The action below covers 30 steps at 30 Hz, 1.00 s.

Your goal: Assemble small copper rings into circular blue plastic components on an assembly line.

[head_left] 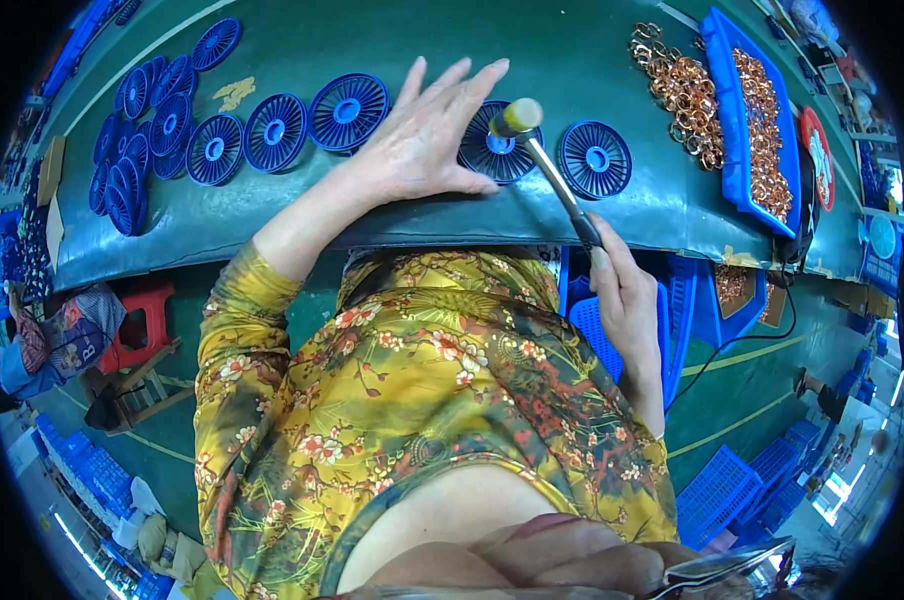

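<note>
My right hand point(624, 285) grips the dark handle of a hammer point(549, 165). Its yellowish head is over the centre of a blue slotted plastic wheel point(480, 150) on the green table; whether they touch I cannot tell. Fingers spread, my left hand point(427, 135) lies at that wheel's left edge and hides part of it. To the right lies another blue wheel point(595, 160). Left of my left hand a row of similar wheels point(348, 111) runs along the table, ending in a heap of several more point(170, 122) at the far left.
A blue tray point(729, 120) full of copper-coloured rings stands at the right, with loose rings point(684, 90) heaped beside it. A black cable point(737, 338) hangs off the table edge. Blue crates point(714, 495) and a red stool point(144, 322) stand below; another person point(47, 345) is at the left.
</note>
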Each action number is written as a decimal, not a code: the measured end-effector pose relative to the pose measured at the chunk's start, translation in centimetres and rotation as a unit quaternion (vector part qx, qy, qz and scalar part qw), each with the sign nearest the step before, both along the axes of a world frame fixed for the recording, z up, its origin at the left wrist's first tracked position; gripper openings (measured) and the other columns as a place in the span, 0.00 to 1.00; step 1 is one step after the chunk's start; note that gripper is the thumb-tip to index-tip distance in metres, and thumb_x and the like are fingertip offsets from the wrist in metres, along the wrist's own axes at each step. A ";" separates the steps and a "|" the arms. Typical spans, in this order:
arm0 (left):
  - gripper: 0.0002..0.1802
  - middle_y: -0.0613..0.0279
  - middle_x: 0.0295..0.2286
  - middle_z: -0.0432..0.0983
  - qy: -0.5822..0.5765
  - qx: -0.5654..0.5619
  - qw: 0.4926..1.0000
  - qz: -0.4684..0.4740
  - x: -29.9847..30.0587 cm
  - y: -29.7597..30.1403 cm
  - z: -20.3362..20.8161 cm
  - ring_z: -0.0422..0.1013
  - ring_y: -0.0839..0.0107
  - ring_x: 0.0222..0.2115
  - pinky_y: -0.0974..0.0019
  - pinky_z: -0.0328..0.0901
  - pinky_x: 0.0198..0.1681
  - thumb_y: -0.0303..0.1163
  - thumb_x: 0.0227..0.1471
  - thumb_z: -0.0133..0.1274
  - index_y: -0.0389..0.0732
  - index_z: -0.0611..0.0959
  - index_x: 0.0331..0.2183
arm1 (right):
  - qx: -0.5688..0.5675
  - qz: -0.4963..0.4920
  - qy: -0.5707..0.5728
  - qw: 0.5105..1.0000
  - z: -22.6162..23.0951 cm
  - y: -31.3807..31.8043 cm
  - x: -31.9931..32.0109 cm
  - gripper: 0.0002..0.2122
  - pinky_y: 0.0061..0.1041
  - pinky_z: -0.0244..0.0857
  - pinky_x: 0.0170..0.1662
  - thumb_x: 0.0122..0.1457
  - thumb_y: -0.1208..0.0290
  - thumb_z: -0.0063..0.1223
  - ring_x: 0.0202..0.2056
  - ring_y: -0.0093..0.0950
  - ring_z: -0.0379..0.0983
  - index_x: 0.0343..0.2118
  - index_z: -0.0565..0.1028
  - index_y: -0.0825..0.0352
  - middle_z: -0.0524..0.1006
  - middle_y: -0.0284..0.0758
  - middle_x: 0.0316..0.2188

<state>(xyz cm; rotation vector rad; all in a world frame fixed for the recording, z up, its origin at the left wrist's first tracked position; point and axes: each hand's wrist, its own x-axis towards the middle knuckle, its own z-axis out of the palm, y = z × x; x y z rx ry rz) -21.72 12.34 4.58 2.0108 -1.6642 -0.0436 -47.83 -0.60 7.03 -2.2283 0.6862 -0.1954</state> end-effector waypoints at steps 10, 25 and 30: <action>0.63 0.54 0.56 0.60 -0.067 0.048 0.997 0.003 2.9 4.8 1.2 0.45 0.52 0.62 0.40 0.34 0.63 0.50 0.28 0.68 0.48 0.51 0.62 | 0.029 0.033 0.041 0.998 -1.1 0.0 -0.6 0.16 0.29 0.67 0.46 0.62 0.70 0.46 0.46 0.41 0.73 0.52 0.69 0.66 0.74 0.48 0.45; 0.58 0.52 0.52 0.64 -0.046 0.004 0.998 0.041 2.0 5.7 0.4 0.47 0.52 0.61 0.38 0.36 0.62 0.52 0.29 0.67 0.48 0.57 0.60 | 0.054 -0.031 0.031 0.998 -0.4 -0.2 1.1 0.17 0.16 0.58 0.25 0.64 0.68 0.44 0.21 0.15 0.61 0.54 0.69 0.66 0.66 0.28 0.18; 0.49 0.50 0.55 0.59 -0.052 -0.016 0.995 0.078 2.2 6.0 -0.6 0.46 0.52 0.61 0.39 0.36 0.62 0.65 0.39 0.55 0.44 0.66 0.55 | 0.049 0.000 -0.003 0.999 -0.1 -0.1 0.8 0.16 0.19 0.61 0.26 0.62 0.72 0.46 0.20 0.17 0.62 0.53 0.70 0.65 0.67 0.30 0.17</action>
